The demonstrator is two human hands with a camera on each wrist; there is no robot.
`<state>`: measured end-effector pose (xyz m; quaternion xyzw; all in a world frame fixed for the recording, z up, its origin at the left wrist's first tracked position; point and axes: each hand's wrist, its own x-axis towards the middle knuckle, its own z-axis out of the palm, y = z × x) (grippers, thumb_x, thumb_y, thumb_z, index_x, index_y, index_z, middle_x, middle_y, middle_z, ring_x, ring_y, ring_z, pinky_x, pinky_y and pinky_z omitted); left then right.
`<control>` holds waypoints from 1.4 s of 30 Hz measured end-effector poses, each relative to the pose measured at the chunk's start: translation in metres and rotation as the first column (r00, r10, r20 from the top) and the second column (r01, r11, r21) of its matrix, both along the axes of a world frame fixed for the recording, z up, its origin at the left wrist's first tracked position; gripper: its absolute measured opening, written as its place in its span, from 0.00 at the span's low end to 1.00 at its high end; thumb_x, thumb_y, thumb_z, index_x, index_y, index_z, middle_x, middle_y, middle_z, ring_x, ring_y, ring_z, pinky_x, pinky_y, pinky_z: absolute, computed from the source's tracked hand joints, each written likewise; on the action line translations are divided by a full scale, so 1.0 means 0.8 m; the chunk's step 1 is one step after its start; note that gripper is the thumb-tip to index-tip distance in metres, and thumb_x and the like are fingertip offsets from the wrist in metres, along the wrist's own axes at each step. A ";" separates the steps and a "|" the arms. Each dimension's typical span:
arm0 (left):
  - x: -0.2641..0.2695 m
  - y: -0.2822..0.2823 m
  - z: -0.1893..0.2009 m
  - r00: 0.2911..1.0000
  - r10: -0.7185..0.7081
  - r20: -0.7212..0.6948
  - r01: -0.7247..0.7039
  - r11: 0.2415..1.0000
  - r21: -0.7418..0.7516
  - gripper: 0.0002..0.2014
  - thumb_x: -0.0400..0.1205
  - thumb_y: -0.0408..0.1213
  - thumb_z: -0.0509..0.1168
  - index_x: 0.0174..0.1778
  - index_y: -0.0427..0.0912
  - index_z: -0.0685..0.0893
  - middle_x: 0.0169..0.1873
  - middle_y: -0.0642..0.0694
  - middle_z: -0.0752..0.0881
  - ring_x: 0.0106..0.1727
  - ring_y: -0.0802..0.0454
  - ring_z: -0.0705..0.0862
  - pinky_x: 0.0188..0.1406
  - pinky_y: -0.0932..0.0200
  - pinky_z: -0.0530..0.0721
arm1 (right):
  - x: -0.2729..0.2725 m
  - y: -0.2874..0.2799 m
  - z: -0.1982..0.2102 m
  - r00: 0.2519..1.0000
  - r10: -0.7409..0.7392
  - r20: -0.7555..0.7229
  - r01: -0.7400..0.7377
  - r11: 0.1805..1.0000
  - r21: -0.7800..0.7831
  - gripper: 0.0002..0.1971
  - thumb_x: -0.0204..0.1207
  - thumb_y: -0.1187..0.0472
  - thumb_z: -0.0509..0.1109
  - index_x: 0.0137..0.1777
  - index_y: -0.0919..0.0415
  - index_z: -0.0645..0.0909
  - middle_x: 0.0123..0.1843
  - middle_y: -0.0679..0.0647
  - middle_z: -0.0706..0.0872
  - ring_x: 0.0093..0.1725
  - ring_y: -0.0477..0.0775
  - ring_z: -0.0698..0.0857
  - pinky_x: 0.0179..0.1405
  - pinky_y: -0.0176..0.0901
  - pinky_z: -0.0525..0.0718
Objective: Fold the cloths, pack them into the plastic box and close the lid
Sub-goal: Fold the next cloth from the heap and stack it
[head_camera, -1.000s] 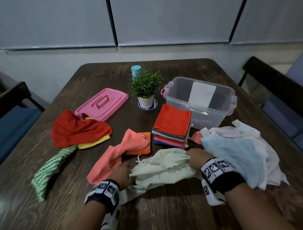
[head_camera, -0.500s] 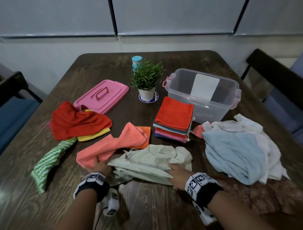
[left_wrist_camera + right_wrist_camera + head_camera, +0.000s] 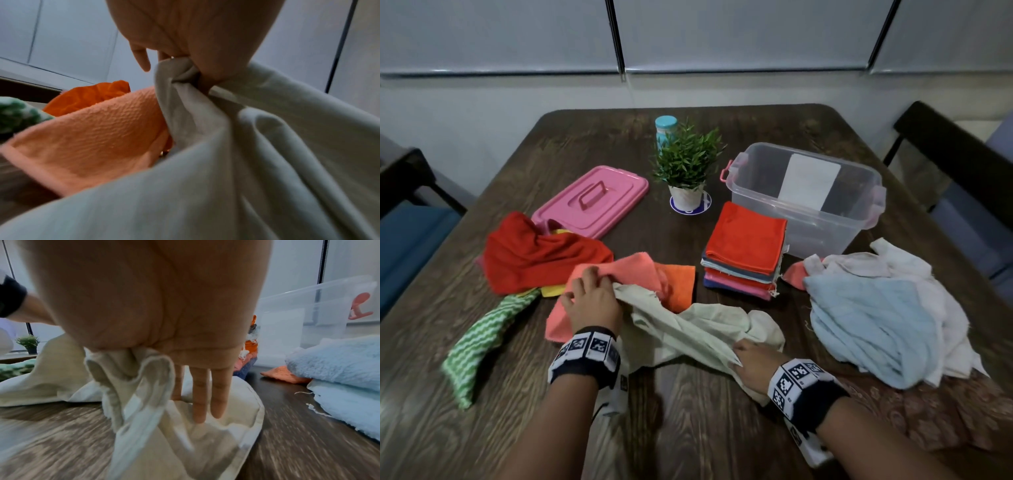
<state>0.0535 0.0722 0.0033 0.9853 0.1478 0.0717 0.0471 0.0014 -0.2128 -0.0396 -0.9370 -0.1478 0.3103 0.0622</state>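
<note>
A pale cream cloth (image 3: 688, 329) lies crumpled and stretched across the table's near middle. My left hand (image 3: 592, 298) pinches its far-left corner (image 3: 180, 76), lifted over a salmon towel (image 3: 619, 270). My right hand (image 3: 750, 363) pinches its near-right edge (image 3: 131, 369), with the other fingers (image 3: 203, 394) straight down on the fabric. A stack of folded cloths (image 3: 746, 246) with a red one on top stands before the clear plastic box (image 3: 804, 195), which holds no cloths. The pink lid (image 3: 592, 202) lies at the left.
A loose pile of light blue and white cloths (image 3: 876, 315) lies at the right. Red (image 3: 537, 253), yellow and green striped (image 3: 482, 339) cloths lie at the left. A small potted plant (image 3: 688, 168) and a teal-capped bottle (image 3: 665, 128) stand at the back. Chairs flank the table.
My left hand has moved forward and up, lifting a corner of the cream cloth over the salmon towel. My right hand has slid toward me along the cloth, stretching it out.
</note>
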 end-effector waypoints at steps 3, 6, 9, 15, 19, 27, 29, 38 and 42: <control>-0.006 0.004 0.003 0.970 0.202 0.135 -0.181 0.972 -0.148 0.20 0.78 0.32 0.50 0.62 0.31 0.78 0.78 0.30 0.63 0.69 0.29 0.67 0.65 0.34 0.64 | 0.005 0.009 0.003 0.999 0.010 0.046 -0.012 0.999 0.046 0.21 0.87 0.48 0.52 0.72 0.57 0.74 0.73 0.58 0.72 0.69 0.64 0.77 0.69 0.57 0.73; -0.007 0.010 -0.002 0.882 0.446 -0.153 -0.472 0.837 -0.276 0.23 0.83 0.31 0.51 0.75 0.32 0.69 0.84 0.37 0.44 0.82 0.31 0.49 0.78 0.33 0.50 | 0.008 0.024 0.007 0.999 0.021 0.043 -0.023 0.998 0.059 0.19 0.85 0.48 0.54 0.70 0.52 0.75 0.70 0.58 0.75 0.67 0.65 0.78 0.67 0.58 0.75; -0.009 0.018 -0.003 0.846 0.384 -0.370 -0.458 0.879 -0.135 0.24 0.84 0.38 0.51 0.78 0.41 0.68 0.84 0.39 0.44 0.83 0.31 0.39 0.79 0.32 0.39 | 0.012 0.028 0.015 0.999 0.013 0.037 -0.015 0.999 0.048 0.19 0.82 0.52 0.56 0.70 0.50 0.75 0.69 0.57 0.75 0.69 0.64 0.77 0.68 0.60 0.75; -0.008 0.007 0.038 0.995 -0.008 -0.096 -0.024 0.945 -0.326 0.16 0.82 0.35 0.58 0.64 0.42 0.82 0.61 0.35 0.84 0.64 0.34 0.80 0.63 0.45 0.76 | 0.026 -0.005 0.089 0.932 -0.288 0.222 0.253 0.952 0.171 0.16 0.80 0.63 0.57 0.63 0.51 0.79 0.63 0.55 0.78 0.64 0.62 0.81 0.59 0.52 0.80; 0.000 -0.011 0.088 0.958 0.004 0.287 0.176 0.784 -0.596 0.14 0.76 0.21 0.61 0.55 0.34 0.84 0.50 0.35 0.88 0.56 0.39 0.83 0.52 0.58 0.73 | 0.029 -0.027 0.163 0.716 -0.592 0.369 0.370 0.771 0.519 0.11 0.77 0.66 0.62 0.53 0.51 0.81 0.42 0.49 0.82 0.47 0.59 0.83 0.43 0.46 0.79; 0.025 -0.020 0.189 0.735 -0.012 0.677 0.532 0.629 -0.567 0.08 0.76 0.25 0.67 0.49 0.37 0.83 0.42 0.46 0.84 0.40 0.66 0.79 0.44 0.75 0.75 | 0.043 -0.070 0.270 0.390 -0.816 0.426 0.110 0.501 0.858 0.06 0.77 0.68 0.67 0.51 0.59 0.82 0.42 0.46 0.82 0.45 0.47 0.80 0.42 0.34 0.73; 0.031 -0.015 0.208 0.717 0.004 0.697 0.568 0.577 -0.588 0.04 0.74 0.35 0.67 0.43 0.45 0.81 0.43 0.45 0.85 0.43 0.61 0.80 0.47 0.66 0.76 | 0.042 -0.070 0.293 0.361 -0.836 0.413 0.018 0.450 0.893 0.07 0.78 0.69 0.66 0.50 0.58 0.81 0.41 0.44 0.80 0.41 0.38 0.76 0.37 0.22 0.71; -0.012 -0.022 0.287 0.644 0.013 0.765 0.732 0.281 -0.621 0.04 0.77 0.45 0.63 0.39 0.51 0.76 0.35 0.54 0.77 0.36 0.61 0.74 0.36 0.65 0.73 | -0.005 -0.065 0.357 0.380 -0.837 0.394 -0.342 0.269 0.901 0.08 0.73 0.61 0.62 0.39 0.44 0.75 0.32 0.37 0.79 0.35 0.32 0.76 0.34 0.27 0.73; -0.036 -0.030 0.216 0.783 -0.223 0.581 0.619 0.383 -0.686 0.18 0.73 0.57 0.62 0.41 0.44 0.83 0.32 0.59 0.83 0.33 0.65 0.77 0.32 0.72 0.74 | -0.010 -0.067 0.292 0.649 -0.684 0.332 -0.016 0.425 0.905 0.04 0.78 0.66 0.65 0.45 0.61 0.82 0.40 0.54 0.84 0.41 0.39 0.81 0.44 0.33 0.77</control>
